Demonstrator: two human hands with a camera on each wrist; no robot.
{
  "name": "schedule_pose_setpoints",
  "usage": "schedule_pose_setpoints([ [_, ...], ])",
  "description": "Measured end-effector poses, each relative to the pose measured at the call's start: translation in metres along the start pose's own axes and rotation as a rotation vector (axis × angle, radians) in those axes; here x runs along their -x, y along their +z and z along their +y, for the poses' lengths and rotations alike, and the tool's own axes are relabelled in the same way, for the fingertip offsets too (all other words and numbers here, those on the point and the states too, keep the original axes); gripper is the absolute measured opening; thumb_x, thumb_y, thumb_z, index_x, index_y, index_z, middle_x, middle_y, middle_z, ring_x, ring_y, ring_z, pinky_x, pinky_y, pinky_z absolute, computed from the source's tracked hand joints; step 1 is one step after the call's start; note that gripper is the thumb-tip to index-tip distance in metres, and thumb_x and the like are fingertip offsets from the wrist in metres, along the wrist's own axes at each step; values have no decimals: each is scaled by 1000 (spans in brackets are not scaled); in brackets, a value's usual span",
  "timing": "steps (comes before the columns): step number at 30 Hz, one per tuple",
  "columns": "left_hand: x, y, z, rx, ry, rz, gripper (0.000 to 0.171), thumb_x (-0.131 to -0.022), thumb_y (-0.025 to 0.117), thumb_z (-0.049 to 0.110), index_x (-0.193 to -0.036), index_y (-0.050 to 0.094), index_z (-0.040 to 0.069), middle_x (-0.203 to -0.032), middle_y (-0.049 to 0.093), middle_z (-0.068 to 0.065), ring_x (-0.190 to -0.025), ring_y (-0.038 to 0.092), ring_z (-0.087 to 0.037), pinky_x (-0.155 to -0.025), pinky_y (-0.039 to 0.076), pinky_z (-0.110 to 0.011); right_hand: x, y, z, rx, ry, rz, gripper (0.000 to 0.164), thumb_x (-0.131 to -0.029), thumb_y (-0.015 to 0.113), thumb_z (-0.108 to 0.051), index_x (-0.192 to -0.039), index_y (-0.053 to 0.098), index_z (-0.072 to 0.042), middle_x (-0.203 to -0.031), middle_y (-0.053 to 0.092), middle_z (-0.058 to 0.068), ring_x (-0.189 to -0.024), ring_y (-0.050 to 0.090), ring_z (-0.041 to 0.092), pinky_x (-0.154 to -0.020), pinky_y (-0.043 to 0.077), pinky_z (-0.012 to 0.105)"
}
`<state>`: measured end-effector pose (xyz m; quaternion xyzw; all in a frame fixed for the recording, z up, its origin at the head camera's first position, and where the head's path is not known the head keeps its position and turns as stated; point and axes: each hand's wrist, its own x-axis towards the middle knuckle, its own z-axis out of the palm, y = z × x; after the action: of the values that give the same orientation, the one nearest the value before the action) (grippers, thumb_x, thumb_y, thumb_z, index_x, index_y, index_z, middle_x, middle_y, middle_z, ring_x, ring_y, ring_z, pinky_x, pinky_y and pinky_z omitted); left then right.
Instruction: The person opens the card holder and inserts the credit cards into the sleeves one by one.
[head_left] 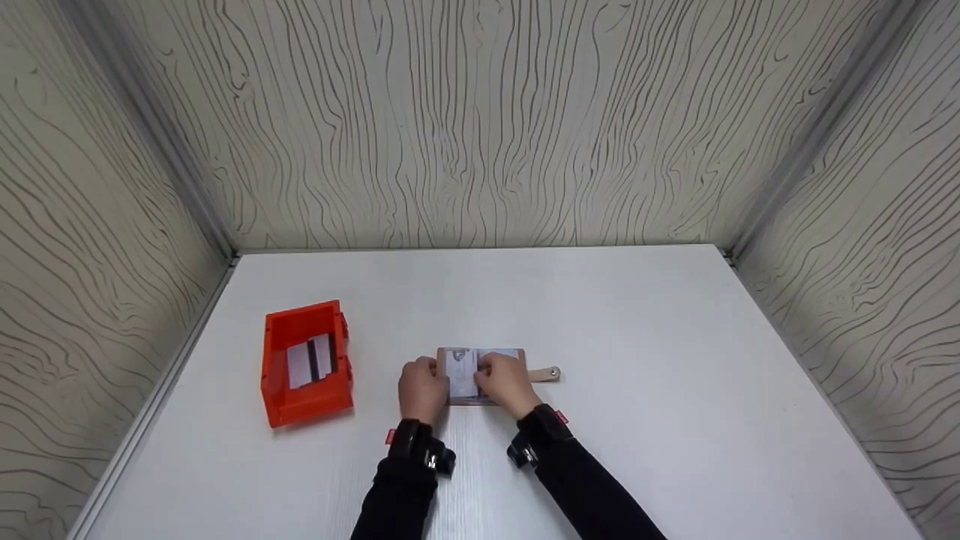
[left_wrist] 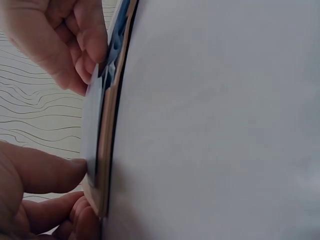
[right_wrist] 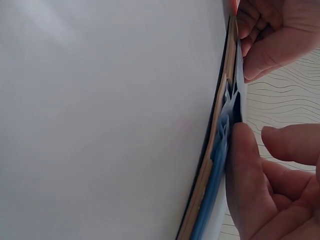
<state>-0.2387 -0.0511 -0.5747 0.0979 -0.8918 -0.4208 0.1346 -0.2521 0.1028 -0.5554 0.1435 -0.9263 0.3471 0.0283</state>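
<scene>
A small brown card holder [head_left: 523, 361] lies unfolded on the white table, its snap strap [head_left: 543, 375] pointing right. Bluish clear sleeves [right_wrist: 220, 142] are stacked inside it. A pale printed card [head_left: 460, 379] sits over the left half. My left hand [head_left: 422, 390] grips the holder's left end, with its thumb on the card and its other fingers bent at the holder's edge. At the card's right edge is my right hand [head_left: 511, 382]. In the right wrist view, one of its fingers rests along the sleeves while another digit stands apart from it.
An orange-red bin [head_left: 311, 409] stands to the left of the hands. White cards with dark stripes [head_left: 298, 365] lie inside it. Wood-patterned panels [head_left: 480, 127] rise behind the table and on both sides.
</scene>
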Motion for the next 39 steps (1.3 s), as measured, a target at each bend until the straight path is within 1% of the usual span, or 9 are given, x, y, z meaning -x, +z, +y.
schedule_pose_setpoints([
  [3,0,0,1,-17,-1,-2,17,-77,67,-2,-93,70,-6,-81,65,-15,-80,63,-31,-75,50,-45,0,-1,1,-8,-29,7,14,-82,68,-3,-93,71,6,-80,68,8,-73,60,20,-74,49,35],
  [5,0,-1,1,-25,-5,-4,17,-77,66,-2,-93,70,-6,-81,65,-15,-80,63,-31,-75,50,-45,1,-2,1,-32,-24,-2,13,-83,68,-3,-92,71,6,-80,67,8,-72,59,19,-68,50,32],
  [9,0,-1,3,-22,-28,-16,19,-77,67,-1,-95,71,-6,-84,66,-15,-82,63,-31,-76,50,-45,1,-3,1,-48,-4,-19,15,-84,68,-3,-95,70,7,-83,67,9,-75,60,19,-70,51,33],
  [11,0,-1,3,-22,-32,-17,20,-77,67,-1,-96,71,-6,-85,66,-16,-83,63,-32,-77,50,-45,2,-4,2,-51,4,-20,17,-85,68,-4,-97,70,7,-86,68,10,-78,61,21,-74,52,36],
  [14,0,-1,2,-20,-31,-12,21,-76,66,-2,-96,70,-7,-85,66,-16,-83,63,-32,-77,50,-46,1,-7,4,-33,3,0,18,-85,67,-5,-99,71,7,-87,70,12,-83,64,26,-91,48,45],
  [17,0,-1,3,-13,-29,-4,20,-76,66,-3,-95,70,-7,-84,66,-17,-83,63,-33,-77,50,-46,1,-10,7,-17,28,24,19,-85,67,-6,-100,71,6,-85,70,11,-83,64,27,-93,46,49],
  [22,2,-2,4,-9,-29,4,19,-77,66,-3,-95,70,-7,-84,65,-16,-83,63,-33,-77,49,-46,1,-19,10,-13,101,52,19,-86,68,-7,-101,70,4,-85,68,9,-78,61,23,-77,51,40],
  [29,1,-2,4,-4,-27,-3,18,-78,66,-2,-95,71,-7,-85,66,-16,-83,63,-32,-77,50,-45,4,-33,17,-33,203,97,19,-87,68,-11,-102,71,-1,-84,66,5,-77,60,20,-71,48,40],
  [39,2,-2,2,9,-6,5,16,-77,68,-3,-93,70,-7,-82,66,-15,-79,63,-30,-75,51,-44,9,-44,33,-64,230,137,17,-87,65,-9,-100,70,1,-83,64,5,-77,60,21,-72,49,37],
])
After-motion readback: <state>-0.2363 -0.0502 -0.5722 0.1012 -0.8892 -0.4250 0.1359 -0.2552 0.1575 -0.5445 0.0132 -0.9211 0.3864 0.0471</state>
